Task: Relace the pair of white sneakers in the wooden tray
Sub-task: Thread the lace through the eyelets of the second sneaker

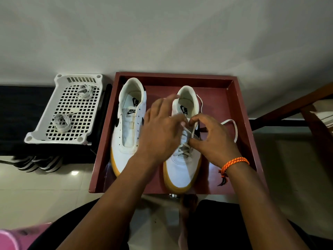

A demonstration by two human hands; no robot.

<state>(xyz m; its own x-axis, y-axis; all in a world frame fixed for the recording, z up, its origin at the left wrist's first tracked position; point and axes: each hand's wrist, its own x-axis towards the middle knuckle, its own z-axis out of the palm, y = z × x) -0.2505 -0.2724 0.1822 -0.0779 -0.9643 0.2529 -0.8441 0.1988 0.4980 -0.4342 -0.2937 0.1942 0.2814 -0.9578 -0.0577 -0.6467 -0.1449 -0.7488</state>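
Note:
Two white sneakers with yellow soles stand in a reddish wooden tray point(241, 109). The left sneaker point(128, 123) has bare eyelets and no lace. The right sneaker point(183, 165) has a white lace point(234, 129) crossed through its lower eyelets, with loose ends trailing to the right. My right hand point(214, 139), with an orange bracelet at the wrist, pinches the lace over the upper eyelets. My left hand point(162, 129) hovers over the same sneaker's tongue with fingers spread, blurred, and its grip on the lace is hidden.
A white perforated plastic basket point(45, 134) sits left of the tray on a dark surface, holding two bundled laces point(62, 122). Striped footwear lies on the floor below it. A wooden frame stands at the right. My dark-clothed knees are at the bottom.

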